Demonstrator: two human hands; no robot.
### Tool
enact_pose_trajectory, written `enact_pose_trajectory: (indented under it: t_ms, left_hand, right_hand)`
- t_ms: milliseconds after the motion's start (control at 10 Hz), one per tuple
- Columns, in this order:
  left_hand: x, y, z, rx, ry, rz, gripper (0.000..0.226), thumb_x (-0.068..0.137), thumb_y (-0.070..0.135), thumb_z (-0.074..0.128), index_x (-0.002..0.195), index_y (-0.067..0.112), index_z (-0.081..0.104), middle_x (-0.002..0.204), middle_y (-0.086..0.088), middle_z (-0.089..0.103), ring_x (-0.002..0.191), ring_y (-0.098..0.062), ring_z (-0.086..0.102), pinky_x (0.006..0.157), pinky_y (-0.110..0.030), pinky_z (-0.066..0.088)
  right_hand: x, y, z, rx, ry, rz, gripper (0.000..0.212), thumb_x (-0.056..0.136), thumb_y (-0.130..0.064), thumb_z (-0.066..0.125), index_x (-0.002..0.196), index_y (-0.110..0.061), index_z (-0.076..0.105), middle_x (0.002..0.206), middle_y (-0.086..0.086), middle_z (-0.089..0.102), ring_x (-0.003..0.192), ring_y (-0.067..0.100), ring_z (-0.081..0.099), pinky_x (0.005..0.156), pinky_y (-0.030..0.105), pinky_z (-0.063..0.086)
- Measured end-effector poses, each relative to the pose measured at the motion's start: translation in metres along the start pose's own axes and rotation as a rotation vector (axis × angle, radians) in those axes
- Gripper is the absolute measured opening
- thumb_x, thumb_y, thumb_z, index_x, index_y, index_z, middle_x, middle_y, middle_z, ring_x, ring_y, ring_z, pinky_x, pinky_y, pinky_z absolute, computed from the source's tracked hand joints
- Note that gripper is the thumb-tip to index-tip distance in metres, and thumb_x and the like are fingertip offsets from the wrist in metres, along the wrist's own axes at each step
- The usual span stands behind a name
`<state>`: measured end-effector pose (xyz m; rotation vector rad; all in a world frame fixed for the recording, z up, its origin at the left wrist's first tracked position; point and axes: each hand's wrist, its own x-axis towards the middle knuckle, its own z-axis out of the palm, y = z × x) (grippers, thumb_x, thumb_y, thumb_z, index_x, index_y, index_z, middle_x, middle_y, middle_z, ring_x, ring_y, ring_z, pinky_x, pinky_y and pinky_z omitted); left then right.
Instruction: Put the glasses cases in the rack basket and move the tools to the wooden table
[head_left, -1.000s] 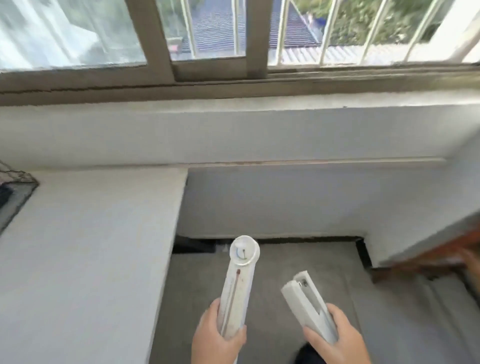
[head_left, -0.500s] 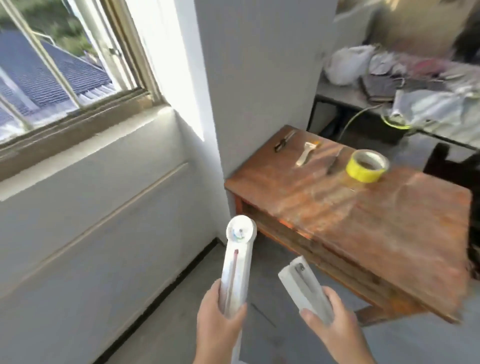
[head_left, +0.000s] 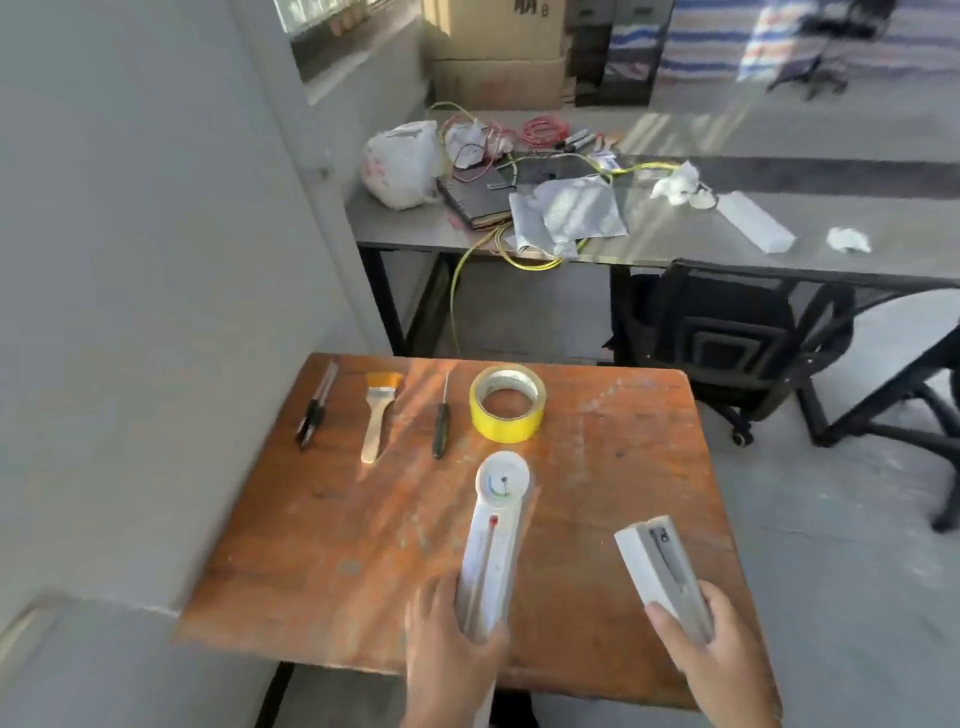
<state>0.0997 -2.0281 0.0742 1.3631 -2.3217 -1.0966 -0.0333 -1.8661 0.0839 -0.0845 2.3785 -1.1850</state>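
Observation:
My left hand grips a long white thermometer gauge with a round dial at its top and a red line down its body. My right hand grips a white stapler-like tool. Both are held above the near half of the wooden table. Along the table's far edge lie black pliers, a paint brush with a wooden handle, a dark screwdriver and a roll of yellow tape. No glasses case or rack basket is in view.
A grey wall stands close on the left of the table. Behind it is a grey desk cluttered with a white bag, notebook, papers and wires. A black office chair stands at the right, with cardboard boxes at the back.
The view has swung right from the window and wall to the wooden table, which now lies right below my hands. Both hands keep their hold on the two white tools.

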Motion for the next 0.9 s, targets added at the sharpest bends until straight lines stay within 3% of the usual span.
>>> enact_pose_trajectory:
  t_ms: [100, 200, 300, 400, 600, 700, 900]
  left_hand:
    - [0.042, 0.039, 0.033, -0.009, -0.107, 0.127, 0.08, 0.043, 0.05, 0.047, 0.104, 0.0, 0.058, 0.104, -0.014, 0.058, 0.104, -0.024, 0.051, 0.084, -0.036, 0.047]
    - [0.075, 0.071, 0.066, 0.0, -0.131, 0.175, 0.067, 0.046, 0.048, 0.045, 0.096, 0.004, 0.054, 0.095, -0.012, 0.056, 0.095, -0.026, 0.047, 0.076, -0.05, 0.051]
    - [0.1, 0.104, 0.089, 0.028, -0.264, 0.053, 0.079, 0.051, 0.05, 0.041, 0.11, -0.002, 0.047, 0.109, -0.02, 0.051, 0.108, -0.038, 0.041, 0.1, -0.05, 0.031]
    - [0.122, 0.124, 0.107, 0.088, -0.294, -0.084, 0.065, 0.073, 0.04, 0.053, 0.123, 0.003, 0.035, 0.13, -0.016, 0.037, 0.121, -0.033, 0.03, 0.106, -0.041, 0.024]
    - [0.14, 0.145, 0.13, 0.17, -0.223, -0.26, 0.066, 0.077, 0.032, 0.061, 0.127, 0.003, 0.029, 0.137, -0.017, 0.032, 0.127, -0.033, 0.028, 0.106, -0.04, 0.029]
    - [0.139, 0.145, 0.133, 0.182, -0.203, -0.274, 0.067, 0.077, 0.033, 0.061, 0.128, 0.005, 0.028, 0.135, -0.015, 0.034, 0.126, -0.033, 0.03, 0.105, -0.04, 0.03]
    - [0.133, 0.141, 0.127, 0.2, -0.23, -0.223, 0.083, 0.079, 0.044, 0.056, 0.139, 0.01, 0.009, 0.148, -0.014, 0.02, 0.135, -0.032, 0.019, 0.112, -0.041, 0.022]
  right_hand:
    - [0.034, -0.029, -0.005, 0.042, 0.144, -0.048, 0.05, 0.059, -0.039, 0.059, 0.1, -0.012, 0.051, 0.09, 0.016, 0.056, 0.076, 0.03, 0.049, 0.055, 0.024, 0.035]
    - [0.073, -0.044, -0.007, 0.03, 0.213, -0.054, 0.052, 0.073, -0.031, 0.064, 0.116, -0.005, 0.048, 0.1, 0.014, 0.055, 0.084, 0.025, 0.047, 0.061, 0.03, 0.033]
    - [0.114, -0.047, -0.009, -0.084, 0.18, 0.018, 0.053, 0.076, -0.03, 0.063, 0.117, 0.0, 0.046, 0.097, 0.011, 0.048, 0.089, 0.027, 0.047, 0.07, 0.032, 0.033]
    - [0.151, -0.053, -0.008, -0.176, 0.121, 0.025, 0.045, 0.077, -0.023, 0.065, 0.109, 0.004, 0.047, 0.094, 0.009, 0.043, 0.099, 0.034, 0.049, 0.078, 0.037, 0.041]
    - [0.191, -0.074, -0.003, -0.282, 0.131, 0.005, 0.049, 0.075, -0.03, 0.068, 0.102, 0.004, 0.045, 0.109, 0.02, 0.051, 0.096, 0.033, 0.052, 0.067, 0.031, 0.039]
    - [0.193, -0.078, -0.001, -0.363, 0.115, 0.002, 0.05, 0.075, -0.034, 0.067, 0.101, 0.002, 0.045, 0.11, 0.019, 0.052, 0.099, 0.033, 0.053, 0.069, 0.031, 0.038]
    - [0.195, -0.075, -0.007, -0.428, 0.064, -0.053, 0.051, 0.079, -0.043, 0.059, 0.107, -0.004, 0.043, 0.113, 0.013, 0.053, 0.099, 0.025, 0.053, 0.066, 0.026, 0.035]
